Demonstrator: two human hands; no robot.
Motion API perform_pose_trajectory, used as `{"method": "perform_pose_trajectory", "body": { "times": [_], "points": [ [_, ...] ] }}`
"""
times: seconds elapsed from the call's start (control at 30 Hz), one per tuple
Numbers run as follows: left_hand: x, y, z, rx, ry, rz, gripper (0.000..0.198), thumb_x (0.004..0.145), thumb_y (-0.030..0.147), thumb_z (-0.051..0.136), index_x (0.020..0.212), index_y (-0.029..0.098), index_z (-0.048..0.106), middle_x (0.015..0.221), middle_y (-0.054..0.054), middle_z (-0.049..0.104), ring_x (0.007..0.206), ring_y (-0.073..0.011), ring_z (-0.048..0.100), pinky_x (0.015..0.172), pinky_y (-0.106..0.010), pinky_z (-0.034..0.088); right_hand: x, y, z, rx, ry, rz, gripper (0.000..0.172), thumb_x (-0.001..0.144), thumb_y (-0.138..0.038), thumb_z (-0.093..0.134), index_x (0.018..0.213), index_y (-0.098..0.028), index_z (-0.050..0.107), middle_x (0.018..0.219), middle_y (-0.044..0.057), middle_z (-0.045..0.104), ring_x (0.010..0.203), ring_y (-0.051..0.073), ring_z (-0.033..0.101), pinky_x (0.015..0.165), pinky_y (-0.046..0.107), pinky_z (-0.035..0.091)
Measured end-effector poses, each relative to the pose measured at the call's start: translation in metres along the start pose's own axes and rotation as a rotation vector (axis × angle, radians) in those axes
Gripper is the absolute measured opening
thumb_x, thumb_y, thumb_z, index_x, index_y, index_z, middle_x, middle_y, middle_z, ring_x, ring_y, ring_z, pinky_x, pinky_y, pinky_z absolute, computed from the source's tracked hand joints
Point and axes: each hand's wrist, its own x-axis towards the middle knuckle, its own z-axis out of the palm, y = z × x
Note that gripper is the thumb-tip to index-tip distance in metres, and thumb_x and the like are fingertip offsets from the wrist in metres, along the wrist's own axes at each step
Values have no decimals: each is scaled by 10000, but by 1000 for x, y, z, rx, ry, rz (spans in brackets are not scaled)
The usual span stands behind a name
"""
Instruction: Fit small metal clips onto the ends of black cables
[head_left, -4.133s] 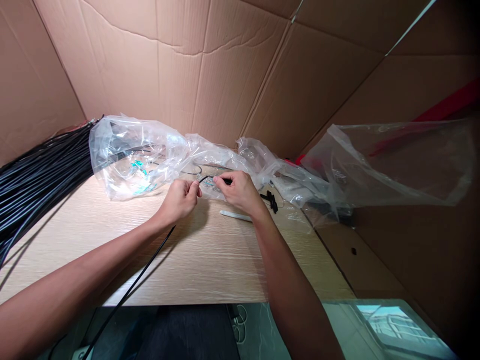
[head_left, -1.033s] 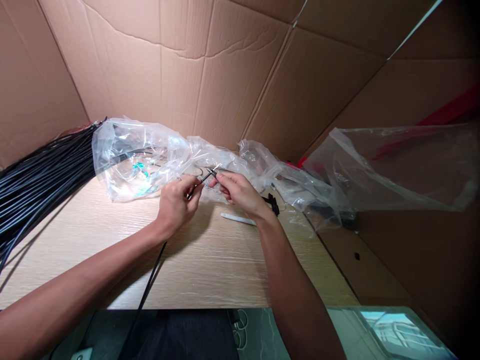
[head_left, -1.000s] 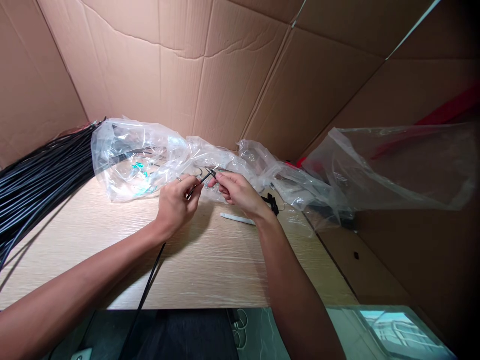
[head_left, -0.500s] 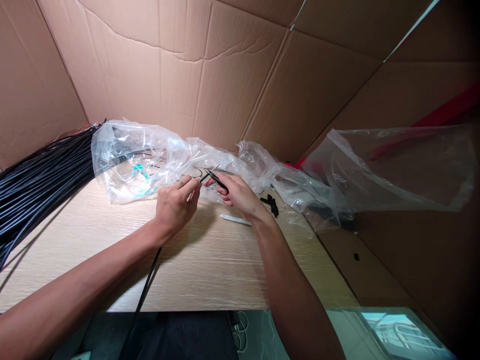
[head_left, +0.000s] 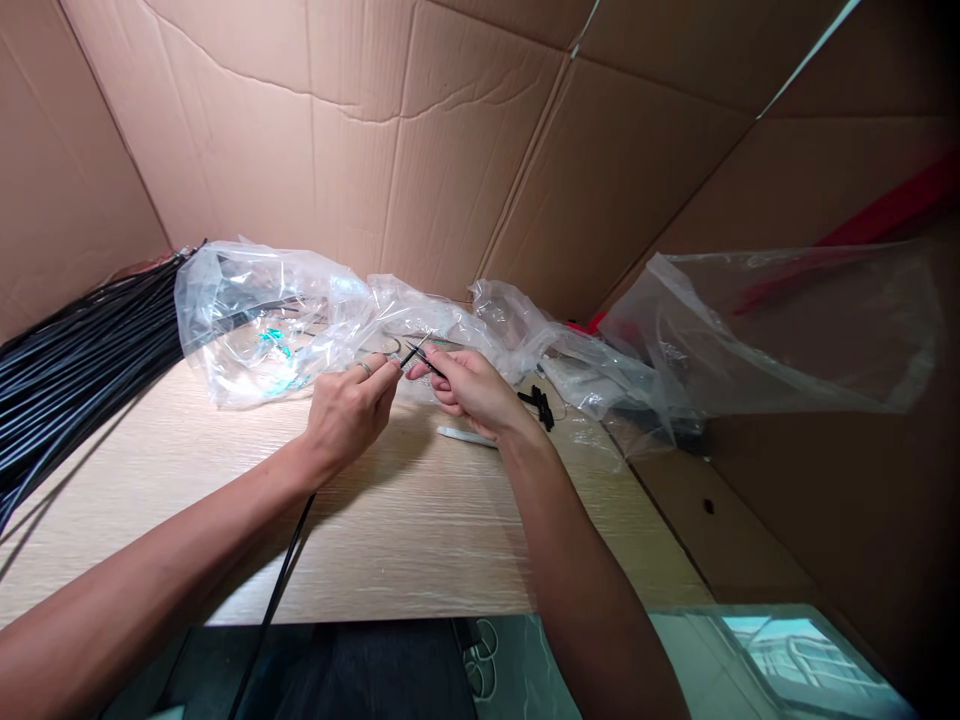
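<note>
My left hand point(head_left: 351, 405) is closed round a black cable point(head_left: 283, 575), near its end. The cable's tip pokes out past my thumb and index finger, and its length runs below my wrist over the front edge of the table. In my right hand point(head_left: 469, 385), closed, is a small dark pair of pliers point(head_left: 426, 358). Its slim jaws are at the cable tip, where the two cross; whether they grip it I cannot tell. Most of the handles is hidden in my palm. Beneath my right wrist lies a white strip point(head_left: 466, 436).
A thick bundle of black cables point(head_left: 90, 370) lies at the left, its ends inside a clear plastic bag point(head_left: 232, 385). Several short black pieces point(head_left: 541, 407) lie right of my hand. A cardboard wall point(head_left: 360, 190) closes off the back of the wooden table point(head_left: 420, 550).
The pliers have turned slightly in my right hand, and their jaws look closer together at the cable tip. Both hands stay nearly in place; the whole view has shifted a little.
</note>
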Motion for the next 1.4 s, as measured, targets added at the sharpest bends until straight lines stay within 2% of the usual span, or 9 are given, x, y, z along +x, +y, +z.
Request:
{"method": "perform_pose_trajectory", "body": {
  "times": [0.3, 0.47, 0.67, 0.77, 0.93, 1.03, 1.13, 1.3, 1.4],
  "points": [
    [-3, -6, 7, 114, 138, 236, 315, 1074, 149, 453, 891, 179, 707, 737, -37, 694, 539, -129, 542, 495, -303, 278, 2, 3, 0, 48, 47, 13, 413, 1015, -490, 686, 779, -151, 702, 605, -76, 268, 495, 57, 173, 414, 215, 99],
    [0, 3, 0, -214, 148, -19, 252, 1037, 250, 566, 853, 170, 718, 685, -37, 704, 547, -129, 594, 504, -258, 359, 6, 9, 2, 72, 17, -121, 432, 982, -536, 709, 769, -161, 691, 575, -89, 253, 471, 60, 172, 414, 236, 100],
    [16, 1, -11, -1160, -138, -602, 365, 904, 490, 764, 831, 135, 725, 606, -20, 662, 388, -133, 572, 400, -264, 447, 7, 7, -1, 102, -19, -228, 443, 963, -588, 708, 803, -176, 670, 544, -111, 239, 461, 63, 164, 419, 238, 120],
    [20, -3, -10, -1238, -209, -634, 424, 867, 536, 799, 860, 115, 752, 629, -38, 686, 402, -136, 587, 410, -263, 454, 8, 8, -2, 62, -1, -264, 453, 952, -596, 716, 789, -176, 671, 540, -108, 259, 449, 61, 191, 423, 247, 135],
    [12, 0, -8, -643, -3, -406, 234, 869, 398, 823, 849, 170, 775, 653, -41, 716, 522, -144, 625, 521, -253, 447, 8, 13, 0, -74, 21, -275, 464, 966, -601, 693, 762, -184, 687, 526, -87, 296, 442, 67, 232, 430, 271, 128],
    [9, 3, -10, -446, 14, -284, 167, 911, 287, 744, 778, 188, 755, 585, -26, 681, 533, -144, 617, 563, -258, 437, 7, 13, 2, -104, -3, -279, 476, 966, -609, 688, 750, -186, 693, 515, -82, 292, 450, 71, 226, 441, 279, 128],
    [12, 3, -13, -648, -64, -366, 228, 958, 320, 693, 802, 161, 743, 594, -40, 689, 512, -151, 648, 539, -256, 478, 6, 11, 2, -88, -5, -264, 472, 959, -613, 698, 774, -179, 699, 518, -88, 286, 457, 69, 219, 447, 271, 142],
    [24, -4, -16, -1360, -275, -673, 265, 858, 369, 778, 777, 122, 731, 655, -48, 694, 437, -114, 586, 432, -240, 482, 4, 6, -1, -7, -88, -255, 460, 969, -604, 689, 815, -171, 681, 545, -96, 291, 464, 66, 206, 444, 262, 129],
    [25, -3, -15, -1364, -306, -726, 284, 851, 389, 792, 797, 115, 742, 639, -49, 694, 429, -119, 593, 425, -242, 492, 4, 7, -3, -36, -67, -257, 467, 966, -607, 694, 807, -168, 675, 541, -96, 286, 460, 66, 211, 444, 265, 115]
  ]
}}
